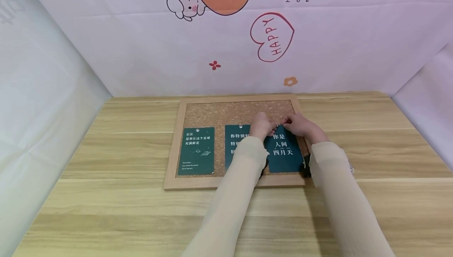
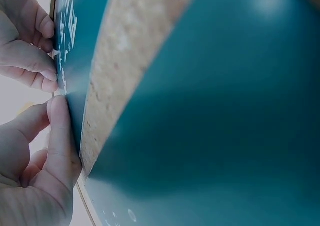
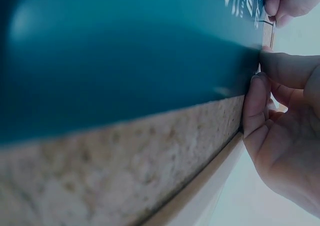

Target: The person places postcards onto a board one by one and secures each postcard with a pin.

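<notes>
A dark green card (image 1: pixel 285 150) with white lettering lies on the right part of a framed corkboard (image 1: pixel 219 113). My left hand (image 1: pixel 262 126) is at the card's top edge. Its thumb and fingertip pinch something small; a thin pin-like shaft (image 3: pixel 267 22) shows beside them in the right wrist view, so it looks like a pushpin. Close by on the right, my right hand (image 1: pixel 301 127) holds the card's top edge between thumb and finger. A small pale spot between those fingertips is too unclear to name. The left forearm partly covers a middle green card (image 1: pixel 231 143).
Silver pins top the left green card (image 1: pixel 196 154) and the middle one. The corkboard's wooden frame (image 1: pixel 187 184) rests on a wood-grain table (image 1: pixel 116 209). White printed cloth (image 1: pixel 148 52) rises behind it, and white cloth borders both sides.
</notes>
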Demonstrator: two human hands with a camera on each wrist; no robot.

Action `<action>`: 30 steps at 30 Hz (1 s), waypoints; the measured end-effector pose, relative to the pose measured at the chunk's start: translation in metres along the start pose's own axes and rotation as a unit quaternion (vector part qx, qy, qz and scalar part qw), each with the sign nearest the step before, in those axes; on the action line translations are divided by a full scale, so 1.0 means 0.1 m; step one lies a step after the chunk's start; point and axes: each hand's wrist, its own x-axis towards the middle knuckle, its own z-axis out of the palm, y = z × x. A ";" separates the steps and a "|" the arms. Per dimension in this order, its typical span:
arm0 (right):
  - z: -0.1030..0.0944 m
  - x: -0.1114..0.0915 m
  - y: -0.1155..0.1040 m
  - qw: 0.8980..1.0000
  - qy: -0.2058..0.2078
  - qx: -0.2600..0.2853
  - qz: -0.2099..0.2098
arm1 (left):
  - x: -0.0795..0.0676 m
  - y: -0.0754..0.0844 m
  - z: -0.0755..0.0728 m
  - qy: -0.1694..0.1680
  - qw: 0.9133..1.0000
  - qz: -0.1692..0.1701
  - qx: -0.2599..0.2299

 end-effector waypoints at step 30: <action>0.00 0.01 0.01 1.000 0.000 -0.012 -0.006 | 0.00 0.00 0.01 0.010 1.000 0.004 0.018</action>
